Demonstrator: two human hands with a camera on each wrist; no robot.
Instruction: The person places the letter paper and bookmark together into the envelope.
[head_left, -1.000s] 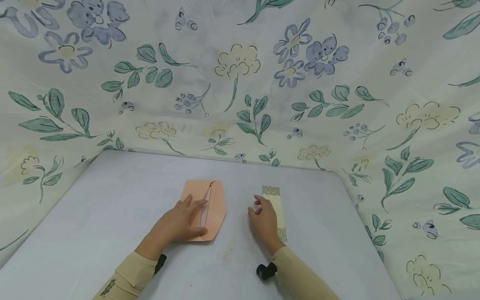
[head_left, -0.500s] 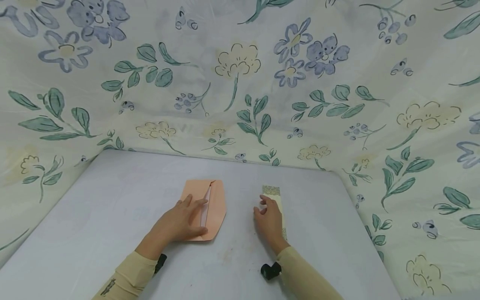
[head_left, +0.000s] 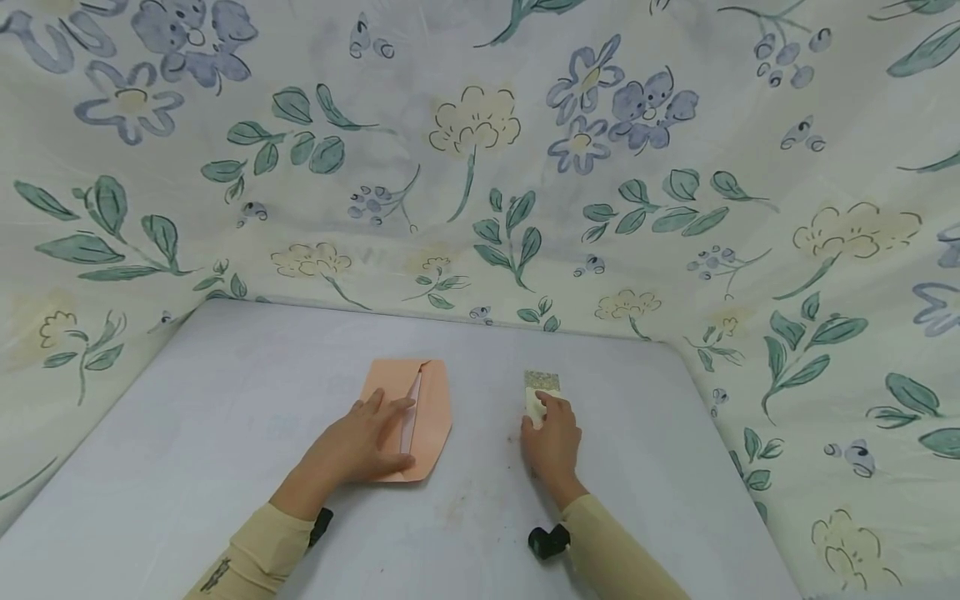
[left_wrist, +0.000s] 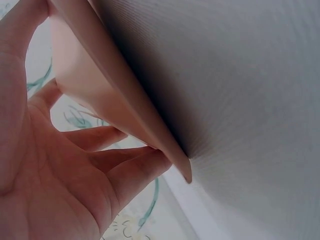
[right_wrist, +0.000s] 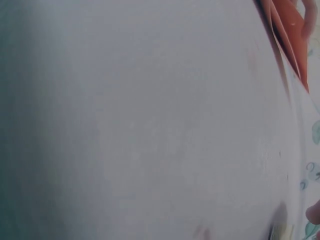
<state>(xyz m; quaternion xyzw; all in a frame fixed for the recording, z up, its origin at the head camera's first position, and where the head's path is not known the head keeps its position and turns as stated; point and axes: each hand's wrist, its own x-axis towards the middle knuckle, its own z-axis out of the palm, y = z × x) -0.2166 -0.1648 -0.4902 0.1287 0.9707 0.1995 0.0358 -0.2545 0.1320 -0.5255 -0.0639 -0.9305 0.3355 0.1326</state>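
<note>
In the head view a peach-coloured folded paper envelope (head_left: 436, 425) lies on the white table. A long slit down its front shows a pale inside. The left hand (head_left: 367, 437) rests on its left part with fingers spread, thumb near the bottom edge. Seen from the left wrist, the fingertips touch the envelope (left_wrist: 85, 65), whose edge rises slightly off the table. To the right lies a cream paper strip (head_left: 534, 403) with a speckled end. The right hand (head_left: 553, 437), fingers loosely bent, is over the strip and hides its lower part. Its fingertip (right_wrist: 314, 214) shows at the right wrist view's edge.
The white table (head_left: 480, 517) has faint brownish smudges between the hands. A floral-patterned cloth (head_left: 480, 183) hangs behind it and at both sides. Black wrist cameras (head_left: 549, 542) sit under the tan sleeves (head_left: 618, 550).
The right hand has shifted to the right, from beside the strip to over it, covering more of its lower part. The left hand and envelope stay put.
</note>
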